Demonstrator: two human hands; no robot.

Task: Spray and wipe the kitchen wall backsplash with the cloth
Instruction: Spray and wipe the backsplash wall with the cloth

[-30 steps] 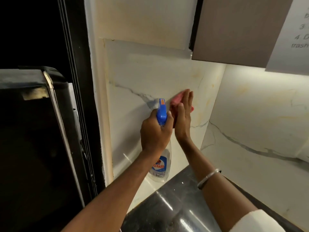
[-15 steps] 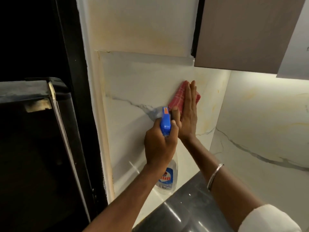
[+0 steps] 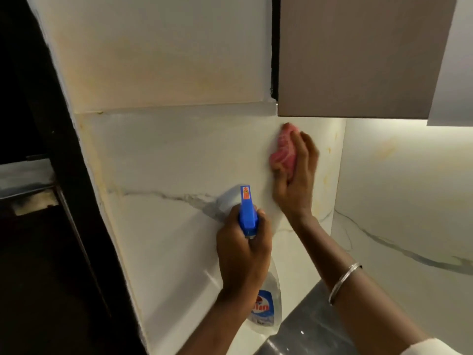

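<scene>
A white marble backsplash (image 3: 179, 162) with grey veins and yellowish stains covers the wall ahead and turns the corner to the right. My right hand (image 3: 297, 180) presses a pink cloth (image 3: 282, 152) against it, high up just under the wall cabinet; the hand looks motion-blurred. My left hand (image 3: 243, 254) grips a clear spray bottle (image 3: 263, 311) with a blue trigger head (image 3: 247, 211), nozzle pointing up towards the wall, below and left of the cloth.
A brown wall cabinet (image 3: 358, 55) hangs overhead at the right. A dark glossy countertop (image 3: 302, 334) lies below. A dark appliance (image 3: 30, 252) and a black frame stand at the left. More marble wall (image 3: 409, 201) fills the right side.
My right hand has slid the cloth upward along the backsplash, up to the cabinet's lower edge. The left hand keeps the bottle in about the same spot.
</scene>
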